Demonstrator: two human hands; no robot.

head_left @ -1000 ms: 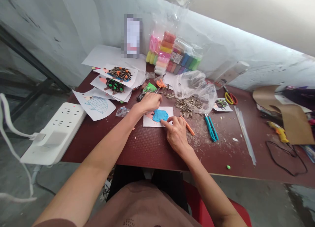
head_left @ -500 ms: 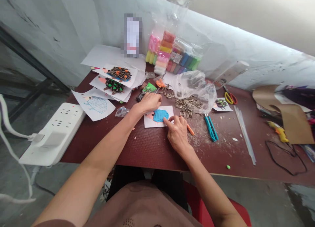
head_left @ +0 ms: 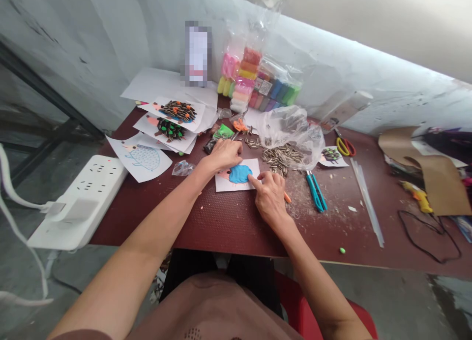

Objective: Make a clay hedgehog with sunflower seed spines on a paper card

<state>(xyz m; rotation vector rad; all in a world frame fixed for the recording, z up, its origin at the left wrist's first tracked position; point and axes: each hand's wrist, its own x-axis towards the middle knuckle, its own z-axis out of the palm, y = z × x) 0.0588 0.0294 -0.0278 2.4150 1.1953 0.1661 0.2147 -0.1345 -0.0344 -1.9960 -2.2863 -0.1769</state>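
Note:
A small white paper card [head_left: 225, 186] lies on the table, bearing a pink-faced hedgehog whose body is flattened blue clay [head_left: 240, 174]. My left hand [head_left: 225, 154] is closed, its bent fingers holding down the card's upper edge; some fingertips are hidden. From the right, my right hand [head_left: 271, 195] reaches over the card, index finger stretched to the clay's right edge and the other fingers loosely bent. An orange stick-like thing [head_left: 287, 197] shows partly beside that hand. Striped sunflower seeds [head_left: 282, 155] are heaped just beyond the card.
Hedgehog pictures [head_left: 179, 111] are stacked at left, near a white power strip [head_left: 79, 202]. Bagged coloured clay [head_left: 243, 84] leans on the wall. To the right are a teal utility knife [head_left: 316, 190], scissors [head_left: 345, 146], clear glue sticks [head_left: 368, 202] and a yellow glue gun [head_left: 418, 196].
My right hand has shifted slightly right, its index finger now at the clay's right edge. The blue clay reaches a little further right. My left hand stays nearly in place.

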